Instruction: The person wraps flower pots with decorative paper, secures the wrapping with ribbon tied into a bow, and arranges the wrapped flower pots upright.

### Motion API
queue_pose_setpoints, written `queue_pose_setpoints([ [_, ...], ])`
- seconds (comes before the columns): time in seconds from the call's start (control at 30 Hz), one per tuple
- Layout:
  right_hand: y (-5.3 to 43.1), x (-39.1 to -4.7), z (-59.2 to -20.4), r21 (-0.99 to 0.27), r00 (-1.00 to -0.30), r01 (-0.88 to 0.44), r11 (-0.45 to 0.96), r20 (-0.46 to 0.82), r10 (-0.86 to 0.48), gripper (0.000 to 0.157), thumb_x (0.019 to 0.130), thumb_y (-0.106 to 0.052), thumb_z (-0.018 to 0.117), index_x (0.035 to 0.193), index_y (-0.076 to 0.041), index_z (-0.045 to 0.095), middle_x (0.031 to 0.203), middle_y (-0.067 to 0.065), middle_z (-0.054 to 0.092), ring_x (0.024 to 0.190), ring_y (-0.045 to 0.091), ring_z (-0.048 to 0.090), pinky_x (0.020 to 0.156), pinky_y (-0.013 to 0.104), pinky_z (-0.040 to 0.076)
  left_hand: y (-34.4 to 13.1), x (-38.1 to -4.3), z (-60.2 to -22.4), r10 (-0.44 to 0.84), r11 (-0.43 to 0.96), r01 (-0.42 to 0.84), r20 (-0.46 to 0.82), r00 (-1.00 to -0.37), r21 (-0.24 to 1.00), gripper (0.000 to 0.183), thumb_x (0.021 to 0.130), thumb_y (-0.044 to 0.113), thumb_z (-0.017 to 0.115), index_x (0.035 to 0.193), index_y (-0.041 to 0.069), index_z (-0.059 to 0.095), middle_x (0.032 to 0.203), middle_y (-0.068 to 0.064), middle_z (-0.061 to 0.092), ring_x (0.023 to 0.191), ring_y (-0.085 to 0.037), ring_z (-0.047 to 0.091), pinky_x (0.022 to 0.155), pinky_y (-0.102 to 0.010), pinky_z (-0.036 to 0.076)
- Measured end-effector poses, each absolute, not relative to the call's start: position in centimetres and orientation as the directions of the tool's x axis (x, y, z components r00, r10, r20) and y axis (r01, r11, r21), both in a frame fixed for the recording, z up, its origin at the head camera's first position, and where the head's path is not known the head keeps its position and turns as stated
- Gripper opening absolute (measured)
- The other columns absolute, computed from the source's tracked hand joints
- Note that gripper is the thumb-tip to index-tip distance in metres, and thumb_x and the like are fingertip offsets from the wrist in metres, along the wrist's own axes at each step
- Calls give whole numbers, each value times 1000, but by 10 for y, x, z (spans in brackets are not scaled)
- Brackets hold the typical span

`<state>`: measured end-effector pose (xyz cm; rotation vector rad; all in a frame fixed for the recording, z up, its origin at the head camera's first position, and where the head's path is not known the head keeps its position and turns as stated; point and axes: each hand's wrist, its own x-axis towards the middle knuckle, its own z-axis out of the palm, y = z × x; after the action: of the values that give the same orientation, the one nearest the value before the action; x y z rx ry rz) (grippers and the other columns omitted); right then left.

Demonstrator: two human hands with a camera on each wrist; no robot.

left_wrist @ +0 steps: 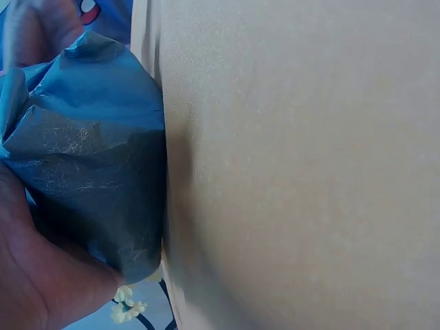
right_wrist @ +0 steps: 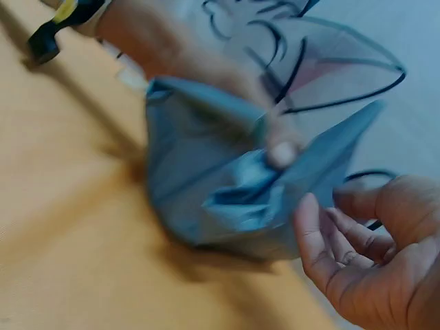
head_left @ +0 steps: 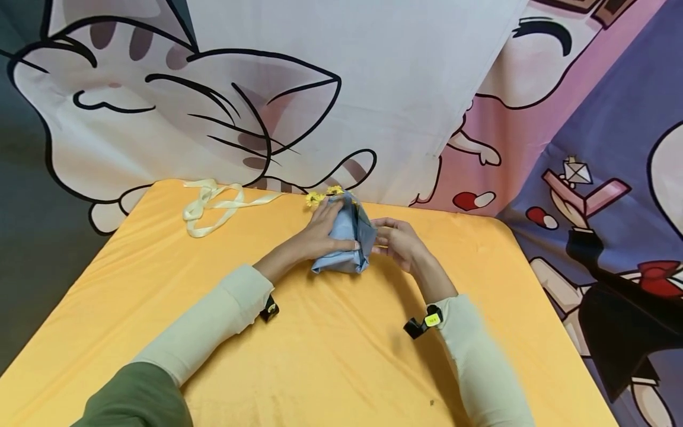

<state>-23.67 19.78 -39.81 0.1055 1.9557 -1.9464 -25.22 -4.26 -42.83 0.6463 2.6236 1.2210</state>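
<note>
A bundle of blue-grey wrapping paper [head_left: 345, 226] lies near the table's far side, with small yellow flowers [head_left: 315, 199] showing at its far end. My left hand [head_left: 319, 234] holds the bundle from the left, its thumb across the front and its fingers spread along the upper side. In the left wrist view, the folded paper [left_wrist: 103, 172] is creased above the thumb. My right hand [head_left: 402, 242] is at the bundle's right edge. Its loosely bent fingertips overlap the raised paper flap [right_wrist: 330, 155] in the right wrist view.
A pale yellow ribbon [head_left: 194, 212] lies looped at the table's far left. Yellow cloth [head_left: 320, 344] covers the table. Printed cartoon fabric [head_left: 405, 89] hangs right behind it and along the right side. Each wrist bears a small black camera [head_left: 424, 323].
</note>
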Motion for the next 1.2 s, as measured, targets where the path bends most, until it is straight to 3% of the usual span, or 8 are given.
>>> queue_pose_setpoints([
  [0.1, 193, -236, -413, -948, -929, 311, 59, -317, -193, 17, 116, -8, 55, 132, -7, 62, 84, -3, 65, 74, 10, 64, 71, 26, 60, -42, -251, -429, 439, 519, 288, 39, -898, 805, 121, 93, 56, 87, 181, 16, 13, 192, -15, 3, 179, -32, -7, 143, -67, 12],
  [0.23, 186, -237, -421, -939, -914, 318, 133, -341, -221, 29, 117, -13, 52, 145, -5, 54, 81, -1, 53, 74, 13, 55, 71, 29, 53, -42, -250, -430, 431, 439, 293, 87, -898, 849, 93, 94, 47, 90, 158, 16, 31, 180, -22, 19, 174, -39, 15, 140, -66, 25],
  [0.33, 182, -238, -424, -924, -885, 342, 173, -379, -271, 38, 120, -19, 48, 153, -2, 50, 85, 0, 58, 79, 13, 62, 74, 29, 57, -42, -248, -430, 423, 414, 314, 125, -897, 854, 72, 95, 41, 91, 137, 15, 39, 180, -25, 21, 176, -44, 8, 140, -70, 20],
  [0.43, 180, -240, -424, -916, -861, 359, 180, -400, -315, 43, 122, -25, 45, 155, 3, 51, 92, 1, 67, 82, 12, 72, 75, 28, 63, -44, -246, -431, 397, 430, 333, 155, -905, 839, 61, 94, 42, 91, 131, 17, 49, 187, -20, 16, 178, -45, -7, 140, -75, 8],
  [0.53, 178, -240, -424, -914, -847, 370, 163, -405, -344, 39, 123, -26, 44, 148, 2, 55, 95, 2, 70, 82, 13, 73, 73, 29, 64, -45, -242, -432, 341, 468, 319, 165, -925, 824, 58, 92, 49, 92, 132, 23, 59, 183, -13, 24, 173, -43, 8, 136, -75, 20],
  [0.67, 177, -241, -424, -914, -833, 374, 160, -407, -375, 33, 123, -25, 43, 141, -1, 57, 97, 3, 69, 81, 14, 71, 72, 29, 64, -46, -236, -433, 264, 516, 277, 158, -952, 810, 58, 89, 63, 91, 132, 34, 65, 165, -8, 32, 149, -36, 27, 120, -68, 39],
  [0.97, 172, -244, -417, -896, -819, 386, 218, -442, -367, 51, 121, -38, 48, 142, 7, 60, 95, 4, 71, 83, 14, 73, 74, 30, 65, -50, -228, -430, 246, 518, 228, 111, -963, 824, 63, 89, 70, 87, 139, 35, 71, 147, -7, 37, 138, -33, 33, 114, -59, 41],
  [1.2, 167, -249, -406, -839, -788, 445, 315, -533, -308, 74, 113, -57, 61, 161, -2, 50, 120, 13, 65, 91, 21, 71, 75, 34, 66, -66, -235, -418, 398, 367, 166, 7, -917, 915, 64, 94, 30, 80, 153, 10, 64, 145, -14, 33, 141, -38, 31, 121, -56, 35],
])
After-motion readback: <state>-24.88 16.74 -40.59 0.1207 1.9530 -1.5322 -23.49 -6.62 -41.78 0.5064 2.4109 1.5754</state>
